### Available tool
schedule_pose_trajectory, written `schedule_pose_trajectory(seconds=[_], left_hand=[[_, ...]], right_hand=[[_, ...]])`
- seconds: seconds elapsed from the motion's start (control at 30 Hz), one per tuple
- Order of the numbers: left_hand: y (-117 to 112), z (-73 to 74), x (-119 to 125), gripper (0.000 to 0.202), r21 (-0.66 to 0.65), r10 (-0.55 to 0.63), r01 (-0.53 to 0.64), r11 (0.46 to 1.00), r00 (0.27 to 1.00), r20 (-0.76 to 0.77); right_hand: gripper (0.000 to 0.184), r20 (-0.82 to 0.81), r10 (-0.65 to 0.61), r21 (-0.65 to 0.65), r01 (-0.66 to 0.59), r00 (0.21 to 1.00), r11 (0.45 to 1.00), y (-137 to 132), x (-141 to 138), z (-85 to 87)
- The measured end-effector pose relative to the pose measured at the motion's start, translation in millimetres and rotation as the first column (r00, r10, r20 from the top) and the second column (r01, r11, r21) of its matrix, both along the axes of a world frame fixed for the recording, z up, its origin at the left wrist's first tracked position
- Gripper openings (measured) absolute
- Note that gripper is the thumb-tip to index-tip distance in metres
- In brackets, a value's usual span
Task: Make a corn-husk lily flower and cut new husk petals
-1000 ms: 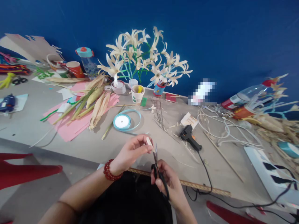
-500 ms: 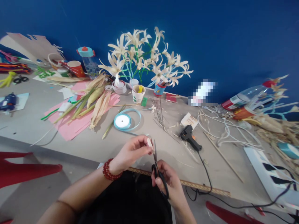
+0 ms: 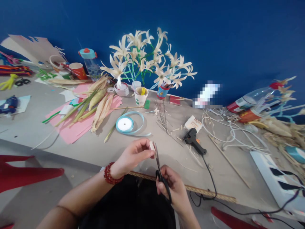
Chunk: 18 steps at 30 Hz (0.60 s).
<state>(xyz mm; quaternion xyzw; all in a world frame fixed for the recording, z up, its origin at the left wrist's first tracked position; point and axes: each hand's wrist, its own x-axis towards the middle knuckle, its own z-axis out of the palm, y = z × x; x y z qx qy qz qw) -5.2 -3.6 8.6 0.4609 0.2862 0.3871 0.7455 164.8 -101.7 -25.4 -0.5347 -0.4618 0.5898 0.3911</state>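
My left hand (image 3: 132, 156), with a red bead bracelet on the wrist, pinches a small pale strip of husk (image 3: 152, 145) between thumb and fingers. My right hand (image 3: 173, 187) grips black-handled scissors (image 3: 160, 171), their blades pointing up beside the strip and touching it. Both hands work over the near edge of the grey table (image 3: 95, 146), above my dark lap.
On the table lie a black glue gun (image 3: 193, 140) with its cord, a blue ribbon spool (image 3: 125, 124), corn husks on pink paper (image 3: 78, 122), a bunch of husk flowers (image 3: 145, 60), cups, thin sticks, a power strip (image 3: 276, 178) and a plastic bottle (image 3: 252, 97). Red chair parts flank me.
The scissors have shifted slightly up and left against the strip. My left hand has hardly moved.
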Motion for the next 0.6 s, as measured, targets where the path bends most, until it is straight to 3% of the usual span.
schedule_pose_trajectory(seconds=[0.6], left_hand=[[3.9, -1.4, -4.4, 0.016, 0.022, -0.064, 0.065, 0.998, 0.996, -0.056]], right_hand=[[0.058, 0.048, 0.009, -0.075, -0.005, 0.999, 0.997, 0.5, 3.6, 2.2]])
